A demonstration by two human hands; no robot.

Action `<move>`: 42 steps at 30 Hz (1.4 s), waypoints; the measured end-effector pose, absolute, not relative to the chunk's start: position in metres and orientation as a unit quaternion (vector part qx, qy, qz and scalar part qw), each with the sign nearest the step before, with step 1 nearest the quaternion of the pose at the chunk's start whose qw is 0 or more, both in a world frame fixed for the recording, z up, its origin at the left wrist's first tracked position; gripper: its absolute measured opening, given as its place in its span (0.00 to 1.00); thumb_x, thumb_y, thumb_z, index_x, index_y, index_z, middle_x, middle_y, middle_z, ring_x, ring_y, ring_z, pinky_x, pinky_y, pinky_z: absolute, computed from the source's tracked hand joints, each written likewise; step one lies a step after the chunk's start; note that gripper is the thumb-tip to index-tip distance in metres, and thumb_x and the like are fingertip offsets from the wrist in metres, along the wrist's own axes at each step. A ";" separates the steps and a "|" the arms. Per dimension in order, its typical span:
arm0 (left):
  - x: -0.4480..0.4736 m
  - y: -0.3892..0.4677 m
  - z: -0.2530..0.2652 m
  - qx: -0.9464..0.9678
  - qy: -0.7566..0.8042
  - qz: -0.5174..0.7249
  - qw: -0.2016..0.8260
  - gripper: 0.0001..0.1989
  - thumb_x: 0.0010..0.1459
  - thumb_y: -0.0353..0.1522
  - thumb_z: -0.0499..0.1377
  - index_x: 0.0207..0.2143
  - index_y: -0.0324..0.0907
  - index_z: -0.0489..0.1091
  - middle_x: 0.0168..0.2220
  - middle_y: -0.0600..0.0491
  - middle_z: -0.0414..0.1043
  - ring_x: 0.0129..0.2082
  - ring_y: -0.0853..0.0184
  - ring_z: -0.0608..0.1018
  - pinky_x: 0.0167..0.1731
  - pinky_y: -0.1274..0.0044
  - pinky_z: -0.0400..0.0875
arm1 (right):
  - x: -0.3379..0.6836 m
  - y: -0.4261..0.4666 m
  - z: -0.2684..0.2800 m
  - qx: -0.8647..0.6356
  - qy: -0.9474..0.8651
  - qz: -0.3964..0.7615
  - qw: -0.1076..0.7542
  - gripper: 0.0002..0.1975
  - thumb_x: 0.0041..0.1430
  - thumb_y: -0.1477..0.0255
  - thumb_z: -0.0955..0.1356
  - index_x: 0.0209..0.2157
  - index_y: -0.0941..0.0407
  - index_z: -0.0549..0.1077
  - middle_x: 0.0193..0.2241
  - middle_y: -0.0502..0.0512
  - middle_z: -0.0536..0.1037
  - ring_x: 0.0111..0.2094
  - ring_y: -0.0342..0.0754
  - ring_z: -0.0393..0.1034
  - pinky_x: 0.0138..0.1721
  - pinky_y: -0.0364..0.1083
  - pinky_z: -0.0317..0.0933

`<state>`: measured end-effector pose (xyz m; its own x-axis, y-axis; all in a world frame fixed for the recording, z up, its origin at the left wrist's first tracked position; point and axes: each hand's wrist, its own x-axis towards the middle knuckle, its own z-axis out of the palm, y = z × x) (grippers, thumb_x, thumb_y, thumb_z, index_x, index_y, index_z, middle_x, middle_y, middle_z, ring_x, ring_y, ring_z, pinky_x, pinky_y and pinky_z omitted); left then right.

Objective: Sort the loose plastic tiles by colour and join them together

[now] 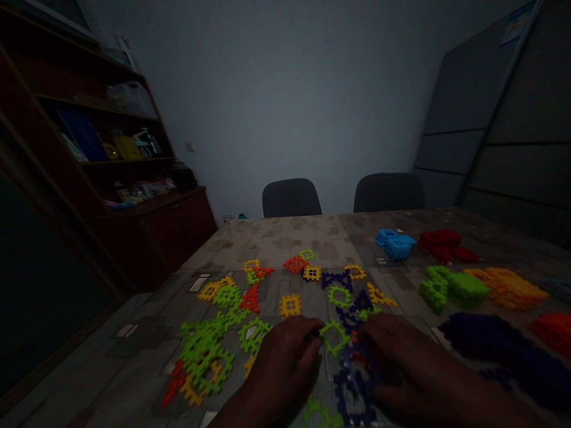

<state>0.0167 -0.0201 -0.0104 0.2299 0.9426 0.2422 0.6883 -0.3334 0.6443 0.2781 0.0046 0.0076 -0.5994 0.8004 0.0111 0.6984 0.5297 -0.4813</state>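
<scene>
Flat toothed plastic building pieces lie in a loose spread on the table. My left hand point(288, 351) has curled fingers, with its fingertips at the left edge of a green frame-shaped building piece point(334, 337). To the right of that piece, my right hand point(401, 348) bends its fingers down over dark purple and red pieces; its fingertips are partly hidden in shadow. Below, between the hands, lies a purple frame-shaped piece point(354, 398). Another green piece point(317, 414) shows at the bottom edge. A yellow window-patterned square point(291, 305) lies just beyond my left hand.
Joined green pieces point(203, 345) lie at the left. On the right are sorted piles: blue point(396, 245), dark red point(442, 244), green point(455, 288), orange point(506, 288) and dark purple point(495, 345). Two chairs point(292, 198) stand behind the table, and a shelf unit point(147, 208) stands left.
</scene>
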 end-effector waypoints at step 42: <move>0.018 -0.019 -0.010 0.779 0.536 0.238 0.221 0.15 0.64 0.28 0.54 0.48 0.41 0.78 0.42 0.46 0.81 0.43 0.56 0.80 0.45 0.66 0.72 | 0.278 -0.002 -0.012 -0.402 -0.873 0.270 0.058 0.33 0.49 0.73 0.73 0.59 0.53 0.69 0.62 0.63 0.70 0.62 0.65 0.63 0.62 0.65 0.56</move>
<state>0.0179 -0.0191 -0.0104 0.3120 0.9405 0.1349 0.7302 -0.3282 0.5993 0.2779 -0.0018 -0.0116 -0.6703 0.7330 -0.1154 0.6700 0.5310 -0.5189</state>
